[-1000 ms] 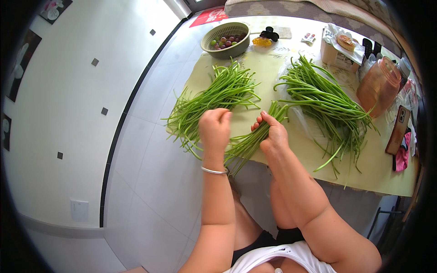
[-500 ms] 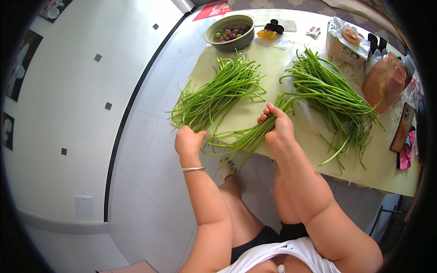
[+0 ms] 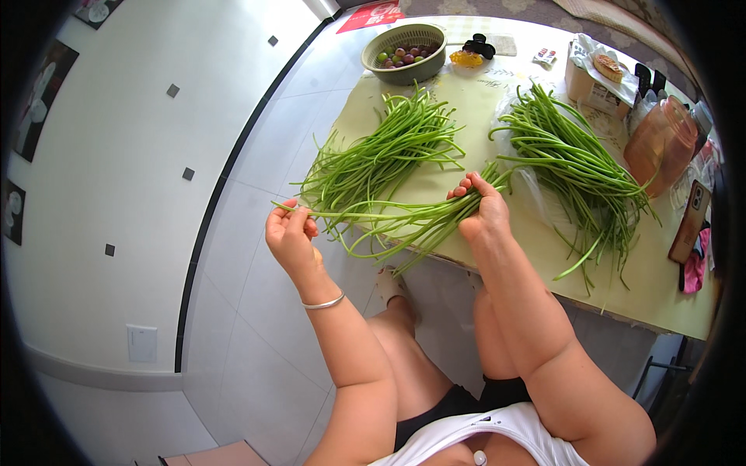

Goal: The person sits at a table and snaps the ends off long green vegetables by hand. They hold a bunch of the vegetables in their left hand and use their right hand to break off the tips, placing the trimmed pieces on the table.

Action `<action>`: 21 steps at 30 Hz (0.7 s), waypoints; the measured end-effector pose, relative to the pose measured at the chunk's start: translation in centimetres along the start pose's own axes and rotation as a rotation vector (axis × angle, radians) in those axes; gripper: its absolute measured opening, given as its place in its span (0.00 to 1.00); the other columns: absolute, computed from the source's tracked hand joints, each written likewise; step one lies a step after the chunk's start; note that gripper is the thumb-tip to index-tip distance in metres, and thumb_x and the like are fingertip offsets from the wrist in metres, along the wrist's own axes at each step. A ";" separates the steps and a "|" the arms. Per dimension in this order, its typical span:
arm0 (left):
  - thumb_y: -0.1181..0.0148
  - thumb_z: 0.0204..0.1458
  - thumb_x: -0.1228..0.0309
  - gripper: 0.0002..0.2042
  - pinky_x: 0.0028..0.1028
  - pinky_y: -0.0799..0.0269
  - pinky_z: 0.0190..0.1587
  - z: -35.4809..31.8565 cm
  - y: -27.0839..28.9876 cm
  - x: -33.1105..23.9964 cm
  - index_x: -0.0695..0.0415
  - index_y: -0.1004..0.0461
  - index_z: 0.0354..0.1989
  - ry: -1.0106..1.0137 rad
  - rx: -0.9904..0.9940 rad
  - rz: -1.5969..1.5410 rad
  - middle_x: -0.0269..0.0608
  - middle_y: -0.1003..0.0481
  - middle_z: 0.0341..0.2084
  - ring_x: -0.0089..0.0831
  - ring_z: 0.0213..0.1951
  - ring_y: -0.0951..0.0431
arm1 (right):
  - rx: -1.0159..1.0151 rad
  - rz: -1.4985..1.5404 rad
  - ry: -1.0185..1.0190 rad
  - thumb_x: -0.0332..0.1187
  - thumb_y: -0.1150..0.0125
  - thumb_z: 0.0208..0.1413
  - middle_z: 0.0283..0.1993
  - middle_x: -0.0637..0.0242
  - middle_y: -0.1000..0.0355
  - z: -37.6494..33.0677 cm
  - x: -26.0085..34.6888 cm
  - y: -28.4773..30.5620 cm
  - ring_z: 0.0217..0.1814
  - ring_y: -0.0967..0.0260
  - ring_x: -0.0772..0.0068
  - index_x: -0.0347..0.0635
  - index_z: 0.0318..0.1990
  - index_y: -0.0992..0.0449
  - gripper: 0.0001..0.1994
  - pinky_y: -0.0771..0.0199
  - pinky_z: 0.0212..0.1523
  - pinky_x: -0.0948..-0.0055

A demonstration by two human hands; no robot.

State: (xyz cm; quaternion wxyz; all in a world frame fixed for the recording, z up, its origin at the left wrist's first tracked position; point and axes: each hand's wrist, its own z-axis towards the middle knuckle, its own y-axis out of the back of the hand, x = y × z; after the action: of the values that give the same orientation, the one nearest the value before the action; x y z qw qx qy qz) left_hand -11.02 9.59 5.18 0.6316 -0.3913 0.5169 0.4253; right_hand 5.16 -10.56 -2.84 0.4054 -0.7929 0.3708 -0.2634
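Observation:
My right hand [image 3: 485, 206] is closed round a loose bunch of long green vegetable stems [image 3: 412, 224], whose ends reach left past the table's front edge. Between thumb and fingers, my left hand [image 3: 292, 233] pinches the tip end of a stem [image 3: 336, 213] that runs across to that bunch. A silver bangle circles my left wrist. Behind my left hand, a pile of green stems [image 3: 388, 144] lies on the table [image 3: 466, 109]. To the right of my right hand is another larger heap of stems [image 3: 571, 163], resting partly on a clear plastic bag [image 3: 536, 190].
At the back stands a green-grey colander [image 3: 404, 72] of grapes, beside a black claw clip [image 3: 479, 46]. Along the right are a box with a pastry [image 3: 608, 67], an orange plastic jar [image 3: 660, 146] and a phone [image 3: 688, 221]. A white wall [image 3: 132, 202] rises at left.
My left hand has moved up and left from beside the left pile, its fingers now pinching a stem end drawn out straighter. My right hand keeps hold of the bunch.

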 end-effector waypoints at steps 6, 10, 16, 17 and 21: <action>0.43 0.44 0.79 0.19 0.36 0.34 0.50 -0.2 -1.7 1.0 0.64 0.31 0.48 -0.667 -0.338 0.789 0.47 0.28 0.44 0.40 0.46 0.30 | -0.005 -0.096 0.016 0.28 0.46 0.59 0.25 0.68 0.33 0.0 0.5 0.0 0.22 0.38 0.74 0.40 0.38 0.32 0.03 0.31 0.32 0.67; 0.39 0.45 0.74 0.22 0.43 0.42 0.60 -1.1 -4.9 2.3 0.62 0.31 0.52 -0.785 0.173 0.904 0.50 0.30 0.52 0.47 0.56 0.34 | 0.002 -0.133 -0.037 0.29 0.45 0.58 0.24 0.71 0.34 0.0 0.4 0.1 0.22 0.39 0.75 0.42 0.36 0.32 0.03 0.32 0.33 0.68; 0.37 0.48 0.68 0.37 0.48 0.54 0.67 -2.1 -10.2 6.2 0.59 0.48 0.67 -0.680 0.320 1.077 0.51 0.45 0.66 0.49 0.68 0.49 | -0.011 -0.131 -0.040 0.27 0.44 0.58 0.25 0.67 0.33 -0.1 0.4 0.0 0.22 0.38 0.72 0.40 0.37 0.32 0.04 0.30 0.32 0.67; 0.36 0.48 0.66 0.41 0.52 0.57 0.67 -2.0 -10.3 6.5 0.58 0.53 0.69 -0.662 0.333 1.119 0.50 0.49 0.68 0.49 0.69 0.53 | -0.013 -0.130 -0.040 0.27 0.44 0.58 0.25 0.67 0.33 -0.1 0.4 0.0 0.22 0.38 0.72 0.40 0.37 0.32 0.04 0.30 0.31 0.67; 0.33 0.46 0.64 0.37 0.55 0.56 0.66 -0.8 -10.2 7.5 0.56 0.42 0.65 -0.678 0.301 1.180 0.47 0.37 0.59 0.44 0.62 0.41 | -0.013 -0.113 -0.049 0.27 0.44 0.58 0.25 0.67 0.33 -0.1 0.4 0.1 0.22 0.38 0.72 0.39 0.38 0.32 0.04 0.30 0.31 0.67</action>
State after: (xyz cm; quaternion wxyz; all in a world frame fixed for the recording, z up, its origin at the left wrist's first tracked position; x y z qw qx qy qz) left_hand -0.92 6.46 -1.75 0.4691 0.2011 0.4707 0.7197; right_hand 5.27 -10.94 -2.84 0.3938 -0.8214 0.3170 -0.2640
